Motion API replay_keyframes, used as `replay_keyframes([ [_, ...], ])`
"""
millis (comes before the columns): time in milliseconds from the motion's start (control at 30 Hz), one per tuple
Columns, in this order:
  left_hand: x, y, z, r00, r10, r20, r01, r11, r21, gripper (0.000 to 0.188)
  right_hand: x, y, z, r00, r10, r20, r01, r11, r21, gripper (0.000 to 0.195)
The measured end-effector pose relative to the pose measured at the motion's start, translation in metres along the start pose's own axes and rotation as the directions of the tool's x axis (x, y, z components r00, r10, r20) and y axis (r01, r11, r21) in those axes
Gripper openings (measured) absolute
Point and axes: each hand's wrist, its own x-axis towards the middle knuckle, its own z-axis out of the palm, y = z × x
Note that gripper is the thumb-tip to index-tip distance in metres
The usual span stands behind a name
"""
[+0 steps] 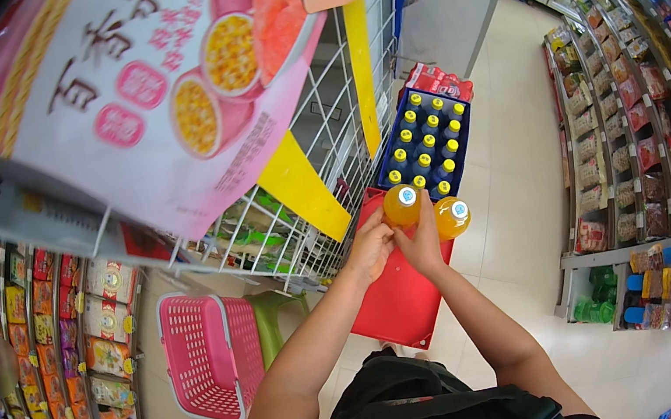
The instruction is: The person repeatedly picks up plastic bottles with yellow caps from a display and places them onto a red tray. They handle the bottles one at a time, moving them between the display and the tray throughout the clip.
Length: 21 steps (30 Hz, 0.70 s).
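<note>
My left hand (373, 244) and my right hand (422, 243) come together around the near side of a bottle of orange drink (402, 206). It has a white cap with a blue mark. Their fingertips meet just below the bottle, and the right fingers lie along its side. A second orange drink bottle (453, 216) stands upright beside my right hand, apart from the fingers. Beneath both hands is a red plastic surface (397, 299). Beyond it sits a blue crate (466, 151) packed with several dark bottles with yellow caps (428, 141).
At upper left, a white wire rack (325, 105) carries a large printed snack bag (158, 106) close to my view. A pink plastic basket (204, 358) and a green stool (271, 320) stand at left. Stocked shelves (621, 128) line the right side of the tiled floor (508, 207).
</note>
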Motion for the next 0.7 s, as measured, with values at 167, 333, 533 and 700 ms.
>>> replay_keyframes([
  [167,-0.043,-0.008,0.015,0.981,0.025,-0.194,-0.027,1.0,-0.005,0.061,-0.029,-0.003,-0.011,0.995,0.042,0.092,-0.063,0.969,0.238,0.083],
  [333,-0.117,-0.027,0.002,0.968,0.125,-0.218,-0.14,0.989,-0.056,0.057,-0.064,-0.051,-0.025,0.948,0.01,0.319,-0.138,0.914,0.383,0.076],
  [533,-0.225,-0.053,-0.015,0.868,0.334,-0.367,-0.399,0.91,-0.115,0.055,-0.114,-0.12,-0.017,0.818,-0.192,0.542,-0.114,0.869,0.481,0.074],
  [700,-0.332,-0.08,-0.015,0.677,0.452,-0.58,-0.607,0.789,-0.094,0.053,-0.183,-0.155,0.019,0.613,-0.43,0.662,-0.066,0.808,0.586,0.074],
])
